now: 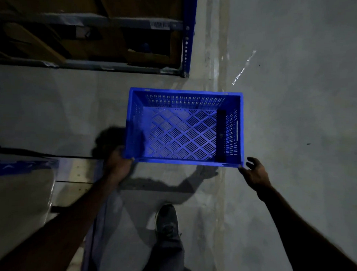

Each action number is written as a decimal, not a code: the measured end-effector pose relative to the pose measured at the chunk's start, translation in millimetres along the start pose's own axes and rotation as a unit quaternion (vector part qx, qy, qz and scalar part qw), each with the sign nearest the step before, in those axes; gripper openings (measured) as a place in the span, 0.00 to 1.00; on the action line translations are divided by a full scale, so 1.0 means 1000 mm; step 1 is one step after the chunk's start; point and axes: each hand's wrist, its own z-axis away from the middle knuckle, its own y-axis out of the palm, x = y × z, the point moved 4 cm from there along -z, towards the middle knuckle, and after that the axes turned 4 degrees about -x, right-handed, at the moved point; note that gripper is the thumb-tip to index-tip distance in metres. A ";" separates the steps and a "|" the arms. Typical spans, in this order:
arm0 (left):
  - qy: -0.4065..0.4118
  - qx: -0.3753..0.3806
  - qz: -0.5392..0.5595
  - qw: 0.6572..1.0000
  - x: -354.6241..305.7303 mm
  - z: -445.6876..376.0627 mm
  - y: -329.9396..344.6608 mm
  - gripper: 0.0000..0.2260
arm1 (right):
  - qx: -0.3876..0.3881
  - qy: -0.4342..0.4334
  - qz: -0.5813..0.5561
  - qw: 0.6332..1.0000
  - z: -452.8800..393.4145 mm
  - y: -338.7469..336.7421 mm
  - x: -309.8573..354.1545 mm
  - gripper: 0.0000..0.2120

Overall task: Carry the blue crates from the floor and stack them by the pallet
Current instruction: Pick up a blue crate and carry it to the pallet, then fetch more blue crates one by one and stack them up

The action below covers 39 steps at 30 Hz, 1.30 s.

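From my remote seat I saw the blue crate (pixel 184 127) in the middle of the frame, open side up, its long axis running left to right across the picture and its short walls facing the left and right edges. My left hand (pixel 118 163) gripped the crate's near-left corner, fingers curled under the rim. My right hand (pixel 254 173) sat at the near-right corner with its fingers spread and only loosely bent, a fingertip touching the rim; I could not tell whether it had any real hold. Inside the crate, against the right wall, lay a dark narrow strip (pixel 221 135) running front to back; I could not make out what it was, and the rest of the slotted bottom was bare. Below the crate was grey concrete floor (pixel 297 120), with my shoe (pixel 166 221) in the lower middle of the frame. A blue shelving upright (pixel 188 33) stood in the upper middle, with brown cardboard boxes (pixel 55 42) on the rack to its left. At the left edge I saw a wooden pallet (pixel 77 184) beside my left forearm, and on it a pale wrapped load (pixel 17 200) with a blue band.
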 end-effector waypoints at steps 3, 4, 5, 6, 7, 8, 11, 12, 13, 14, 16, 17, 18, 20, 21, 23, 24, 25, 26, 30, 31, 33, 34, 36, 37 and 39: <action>0.025 0.016 0.040 0.999 -0.021 0.049 -0.004 0.20 | 0.010 -0.026 0.015 0.999 0.043 -0.025 0.012 0.29; 0.037 0.021 0.037 0.998 -0.033 0.072 -0.009 0.21 | 0.015 -0.038 0.017 0.999 0.061 -0.034 0.017 0.29; 0.045 0.031 0.042 0.998 -0.041 0.095 -0.013 0.21 | 0.019 -0.043 0.015 0.999 0.081 -0.044 0.021 0.28; 0.045 0.041 0.040 0.997 -0.048 0.120 -0.020 0.21 | 0.022 -0.048 0.013 0.999 0.103 -0.054 0.024 0.28; 0.043 0.043 0.039 0.997 -0.050 0.139 -0.024 0.23 | 0.025 -0.055 0.010 0.998 0.122 -0.062 0.027 0.28; 0.041 0.047 0.022 0.998 -0.056 0.169 -0.033 0.24 | 0.028 -0.064 0.007 0.998 0.145 -0.072 0.028 0.28; 0.064 0.060 0.000 0.996 -0.066 0.263 -0.058 0.23 | 0.042 -0.085 -0.003 0.995 0.221 -0.102 0.028 0.27; 0.068 0.062 -0.008 0.996 -0.070 0.293 -0.065 0.23 | 0.045 -0.090 -0.007 0.995 0.243 -0.110 0.025 0.27; 0.079 0.064 -0.009 0.995 -0.068 0.323 -0.073 0.23 | 0.048 -0.091 -0.010 0.995 0.269 -0.121 0.020 0.26; 0.086 0.069 -0.020 0.994 -0.070 0.356 -0.084 0.24 | 0.052 -0.092 -0.013 0.994 0.295 -0.131 0.013 0.26; 0.121 0.072 -0.039 0.989 -0.070 0.417 -0.101 0.25 | 0.056 -0.099 -0.020 0.993 0.345 -0.155 -0.004 0.26; 0.140 0.073 -0.045 0.986 -0.069 0.439 -0.107 0.25 | 0.057 -0.111 -0.016 0.992 0.366 -0.165 -0.012 0.26; 0.151 0.075 -0.053 0.984 -0.072 0.469 -0.117 0.26 | 0.056 -0.122 -0.013 0.991 0.389 -0.179 -0.020 0.26; 0.178 0.066 -0.058 0.980 -0.076 0.515 -0.132 0.26 | 0.057 -0.142 -0.012 0.988 0.434 -0.206 -0.035 0.26; 0.190 0.061 -0.055 0.978 -0.076 0.536 -0.139 0.26 | 0.055 -0.151 -0.014 0.987 0.456 -0.220 -0.042 0.27; 0.211 0.051 -0.064 0.974 -0.080 0.568 -0.153 0.26 | 0.040 -0.163 -0.023 0.985 0.492 -0.244 -0.055 0.27; 0.224 0.052 -0.066 0.971 -0.083 0.585 -0.160 0.26 | 0.031 -0.170 -0.032 0.984 0.509 -0.256 -0.062 0.26; 0.239 0.052 -0.063 0.968 -0.084 0.597 -0.166 0.26 | 0.024 -0.175 -0.041 0.983 0.524 -0.266 -0.068 0.26; 0.247 0.052 -0.063 0.966 -0.085 0.609 -0.174 0.26 | 0.016 -0.182 -0.051 0.982 0.537 -0.274 -0.074 0.26; 0.296 0.063 -0.069 0.950 -0.095 0.639 -0.198 0.25 | -0.031 -0.201 -0.086 0.975 0.582 -0.303 -0.084 0.25; 0.310 0.072 -0.071 0.945 -0.097 0.645 -0.202 0.25 | -0.044 -0.205 -0.099 0.973 0.592 -0.309 -0.083 0.25; 0.331 0.090 -0.076 0.936 -0.105 0.651 -0.212 0.26 | -0.077 -0.213 -0.120 0.967 0.610 -0.319 -0.079 0.25; 0.342 0.101 -0.081 0.931 -0.107 0.652 -0.217 0.26 | -0.094 -0.215 -0.129 0.963 0.620 -0.322 -0.078 0.24; 0.370 0.125 -0.092 0.916 -0.115 0.654 -0.223 0.26 | -0.129 -0.214 -0.140 0.958 0.640 -0.325 -0.076 0.24; 0.386 0.141 -0.101 0.906 -0.118 0.652 -0.228 0.26 | -0.149 -0.206 -0.152 0.955 0.652 -0.324 -0.073 0.24; 0.399 0.154 -0.105 0.898 -0.122 0.652 -0.228 0.25 | -0.159 -0.202 -0.157 0.954 0.667 -0.327 -0.072 0.23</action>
